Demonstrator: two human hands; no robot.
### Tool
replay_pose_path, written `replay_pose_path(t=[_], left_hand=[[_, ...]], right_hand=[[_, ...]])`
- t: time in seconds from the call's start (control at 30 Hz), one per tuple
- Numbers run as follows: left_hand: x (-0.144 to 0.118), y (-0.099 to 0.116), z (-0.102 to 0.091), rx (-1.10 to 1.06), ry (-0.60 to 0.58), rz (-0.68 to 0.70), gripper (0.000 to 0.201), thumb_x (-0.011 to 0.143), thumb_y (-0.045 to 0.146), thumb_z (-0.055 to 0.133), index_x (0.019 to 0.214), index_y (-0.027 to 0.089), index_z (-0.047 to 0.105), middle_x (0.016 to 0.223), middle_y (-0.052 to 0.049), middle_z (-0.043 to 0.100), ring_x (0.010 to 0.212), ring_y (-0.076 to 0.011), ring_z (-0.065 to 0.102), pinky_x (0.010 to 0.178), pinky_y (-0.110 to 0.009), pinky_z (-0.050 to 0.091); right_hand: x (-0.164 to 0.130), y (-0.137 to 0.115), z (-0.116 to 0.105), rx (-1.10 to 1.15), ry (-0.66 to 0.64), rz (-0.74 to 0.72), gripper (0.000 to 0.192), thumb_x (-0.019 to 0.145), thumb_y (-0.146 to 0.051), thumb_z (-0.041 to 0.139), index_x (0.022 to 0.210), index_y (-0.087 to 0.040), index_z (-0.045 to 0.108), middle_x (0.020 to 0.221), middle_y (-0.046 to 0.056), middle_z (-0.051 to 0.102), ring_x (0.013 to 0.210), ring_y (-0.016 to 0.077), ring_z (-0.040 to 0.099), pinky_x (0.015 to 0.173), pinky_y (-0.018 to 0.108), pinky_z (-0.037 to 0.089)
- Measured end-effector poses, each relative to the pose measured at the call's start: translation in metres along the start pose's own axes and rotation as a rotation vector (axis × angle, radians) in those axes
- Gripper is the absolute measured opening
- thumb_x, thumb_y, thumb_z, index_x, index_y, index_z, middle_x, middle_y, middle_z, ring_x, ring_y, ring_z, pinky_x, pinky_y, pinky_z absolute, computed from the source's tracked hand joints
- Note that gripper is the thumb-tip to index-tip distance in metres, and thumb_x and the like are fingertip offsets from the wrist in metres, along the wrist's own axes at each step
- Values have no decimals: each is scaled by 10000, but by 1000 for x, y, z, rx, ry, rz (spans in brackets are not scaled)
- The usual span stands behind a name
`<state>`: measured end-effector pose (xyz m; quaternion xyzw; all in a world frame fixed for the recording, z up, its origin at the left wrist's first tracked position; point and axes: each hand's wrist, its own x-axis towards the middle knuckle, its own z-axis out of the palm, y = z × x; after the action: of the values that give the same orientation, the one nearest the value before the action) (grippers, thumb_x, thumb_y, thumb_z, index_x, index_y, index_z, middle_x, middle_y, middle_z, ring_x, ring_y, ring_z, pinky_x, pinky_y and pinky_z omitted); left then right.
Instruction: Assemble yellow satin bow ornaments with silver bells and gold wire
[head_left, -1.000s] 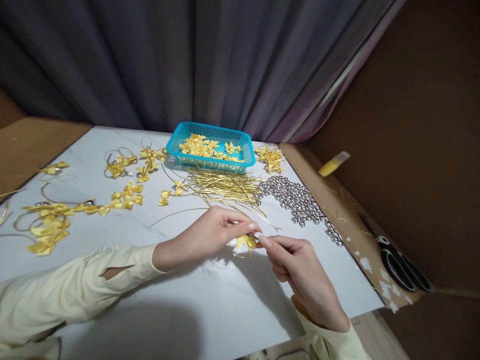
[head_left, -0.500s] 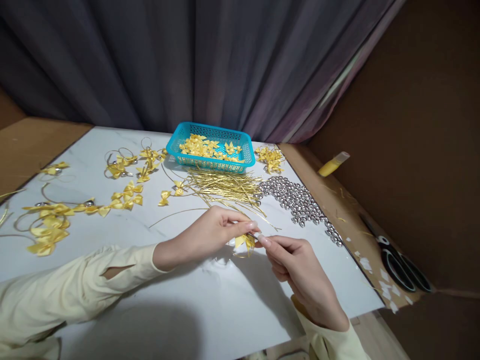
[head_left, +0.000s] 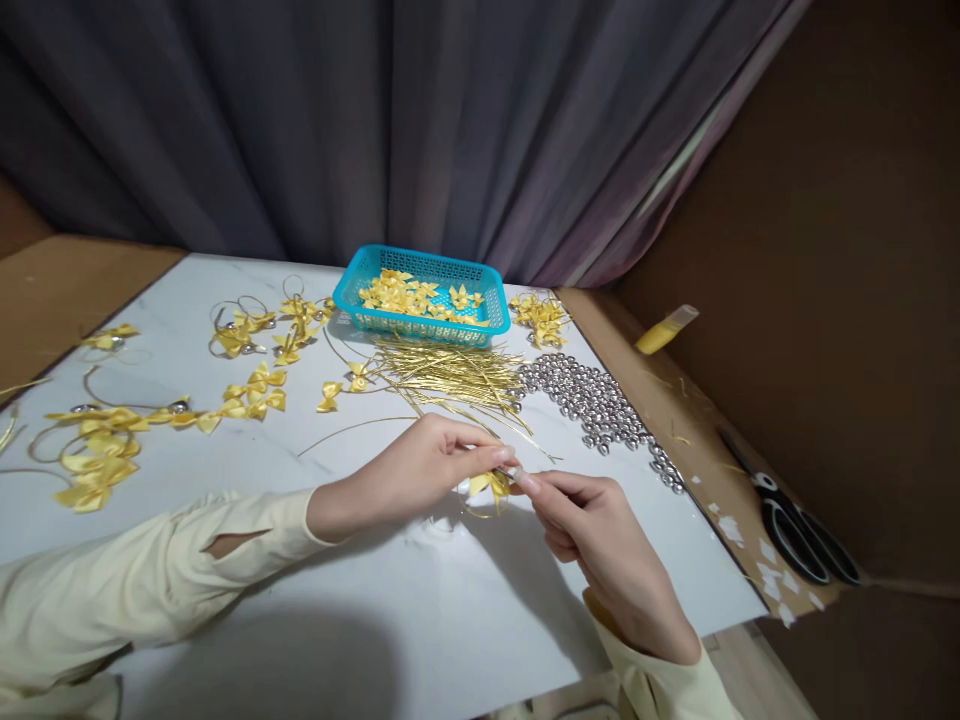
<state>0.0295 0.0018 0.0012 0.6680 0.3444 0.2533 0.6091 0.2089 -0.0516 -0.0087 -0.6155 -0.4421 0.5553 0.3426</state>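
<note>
While both hands work nearer the wearer than the turquoise basket point(head_left: 442, 268), little else shifts since the frame a second back. Notes run left to right, basket as landmark.

Well left of it and nearer: a cluster of yellow bows point(head_left: 97, 465), some with cord loops, lying on the white sheet point(head_left: 300, 610). Closer on the basket's left, looped bows with silver beads point(head_left: 238, 335). Left and just nearer, two small bows point(head_left: 342, 388).

Left hand point(head_left: 412, 470), nearer than the basket: thumb and forefinger pinched together on the work. Bow in hand point(head_left: 490, 488), straight nearer from the basket's right half, hangs under the fingertips with a thin gold loop. Right hand point(head_left: 604, 540), nearer and right of the basket: thumb and finger closed on the same work; which part each tip grips is too small to tell.

Gold cords point(head_left: 454, 372) heaped just nearer than the basket. Right of it, more bows point(head_left: 544, 320), then loose silver hearts or beads point(head_left: 585, 395); farther right, a yellow tube point(head_left: 666, 330) and scissors point(head_left: 795, 525).

Change: the dark sliver between the fingertips shows shorter than a second ago; hands hold nearly the same place.
</note>
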Motion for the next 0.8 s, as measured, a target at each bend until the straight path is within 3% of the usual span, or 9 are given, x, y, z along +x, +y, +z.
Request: replay_pose_path(t=[0.27, 0.8], left_hand=[[0, -1, 0, 2, -10, -3, 271, 861, 329, 508, 871, 155, 715, 903, -43, 719, 809, -178, 631, 693, -249, 455], [3, -4, -1, -104, 41, 19, 220, 862, 284, 524, 933, 165, 695, 953, -37, 715, 897, -168, 636, 797, -268, 463]], right_hand=[[-3, -2, 3, -90, 55, -40, 382, 702, -498, 655, 743, -122, 706, 462, -52, 341, 448, 59, 262, 420, 227, 194], [0, 2, 0, 147, -66, 24, 399, 713, -492, 651, 735, -94, 663, 471, -90, 202, 437, 39, 151, 408, 215, 115]])
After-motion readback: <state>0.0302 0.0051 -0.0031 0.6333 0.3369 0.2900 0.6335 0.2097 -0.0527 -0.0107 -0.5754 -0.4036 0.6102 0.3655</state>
